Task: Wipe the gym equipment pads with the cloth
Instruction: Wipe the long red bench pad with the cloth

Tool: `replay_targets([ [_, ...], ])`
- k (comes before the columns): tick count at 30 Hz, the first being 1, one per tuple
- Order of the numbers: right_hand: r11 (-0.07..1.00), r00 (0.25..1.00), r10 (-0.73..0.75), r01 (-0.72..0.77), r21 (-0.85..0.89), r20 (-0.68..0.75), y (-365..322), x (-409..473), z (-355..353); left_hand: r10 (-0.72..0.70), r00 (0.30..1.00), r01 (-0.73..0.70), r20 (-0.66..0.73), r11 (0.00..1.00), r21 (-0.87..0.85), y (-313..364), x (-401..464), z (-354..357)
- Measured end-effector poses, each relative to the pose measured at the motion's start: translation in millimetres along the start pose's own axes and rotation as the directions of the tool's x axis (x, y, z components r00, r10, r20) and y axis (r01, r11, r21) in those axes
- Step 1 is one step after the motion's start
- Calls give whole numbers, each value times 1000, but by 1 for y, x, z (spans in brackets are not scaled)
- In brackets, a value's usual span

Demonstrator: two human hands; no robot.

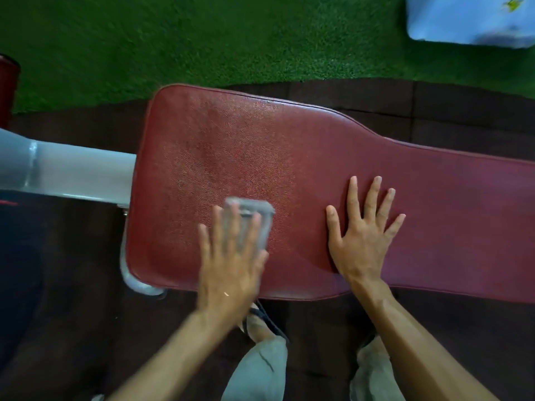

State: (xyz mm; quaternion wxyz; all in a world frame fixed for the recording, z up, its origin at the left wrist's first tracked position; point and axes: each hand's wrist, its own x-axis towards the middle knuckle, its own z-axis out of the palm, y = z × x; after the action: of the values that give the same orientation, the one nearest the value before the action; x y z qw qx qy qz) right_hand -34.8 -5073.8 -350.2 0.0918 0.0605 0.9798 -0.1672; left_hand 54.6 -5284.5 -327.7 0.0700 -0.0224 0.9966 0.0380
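Observation:
A dark red padded bench (260,157) stretches from left to right across the view, wide at its left end and narrower to the right. My left hand (231,264) presses a folded grey cloth (257,212) flat on the pad near its front left part; the hand and cloth are blurred by motion. Its fingers lie straight over the cloth. My right hand (362,235) rests flat on the pad to the right, fingers spread, holding nothing.
A grey metal frame tube (72,172) runs out from the bench's left end. Green artificial turf (202,39) lies behind, dark rubber mat (72,314) below. A pale blue object (469,21) sits at the top right. My legs and a sandalled foot (260,322) stand at the front edge.

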Motion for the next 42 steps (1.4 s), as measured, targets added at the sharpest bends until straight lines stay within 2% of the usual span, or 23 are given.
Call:
replay_targets([
  [2,1000,999,-23,23,-1,23,-5,-2,-1,85,996,-85,17,996,-36,19,7,5],
  [5,997,996,-76,77,-22,38,-20,-6,3,134,989,-136,-64,990,-26,9,92,-1],
  [7,998,998,-62,63,-6,31,-26,-6,6,43,993,-40,-110,999,27,-27,153,-16],
  [9,998,998,-61,61,-1,28,-24,-6,7,-27,994,36,-110,996,81,-68,178,-27],
  [13,998,998,-57,57,-2,22,-23,-6,6,-88,989,95,-117,994,59,-102,113,-28],
  [15,998,998,-55,55,-10,25,-24,-7,6,-113,991,117,-76,992,45,-83,51,-20],
  [18,998,998,-53,53,-21,26,-24,-7,6,-74,997,74,3,997,0,-30,-12,-6],
  [20,998,997,-63,63,-12,36,-23,-7,5,-12,1000,13,14,999,-34,-8,6,-4],
  [22,997,996,-75,75,4,45,-21,-8,3,61,998,-61,3,998,-25,-16,63,-9],
  [24,996,995,-89,88,14,48,-16,-8,0,3,1000,-2,-17,999,32,-53,123,-23],
  [26,994,993,-104,103,22,54,-13,-8,-2,-80,995,85,-55,993,78,-97,144,-33],
  [28,994,992,-109,107,27,64,-11,-8,-6,-62,996,65,-68,997,43,-121,127,-33],
  [30,993,990,-114,112,27,80,-9,-8,-8,-105,993,104,-60,994,-16,-119,83,-32],
  [32,992,988,-121,119,32,93,-8,-9,-9,-141,989,141,-35,990,-6,-93,29,-24],
  [35,991,986,-134,132,30,103,-7,-11,-11,-14,998,17,67,999,-46,-32,-15,-10],
  [37,989,982,-150,149,25,114,-5,-14,-12,97,992,-94,74,994,-51,-6,11,-6],
  [39,987,981,-158,158,9,115,-3,-13,-13,140,989,-139,36,990,-37,-6,74,-9],
  [42,986,980,-169,169,9,107,-1,-13,-11,-3,1000,3,-1,999,48,-57,158,-30],
])
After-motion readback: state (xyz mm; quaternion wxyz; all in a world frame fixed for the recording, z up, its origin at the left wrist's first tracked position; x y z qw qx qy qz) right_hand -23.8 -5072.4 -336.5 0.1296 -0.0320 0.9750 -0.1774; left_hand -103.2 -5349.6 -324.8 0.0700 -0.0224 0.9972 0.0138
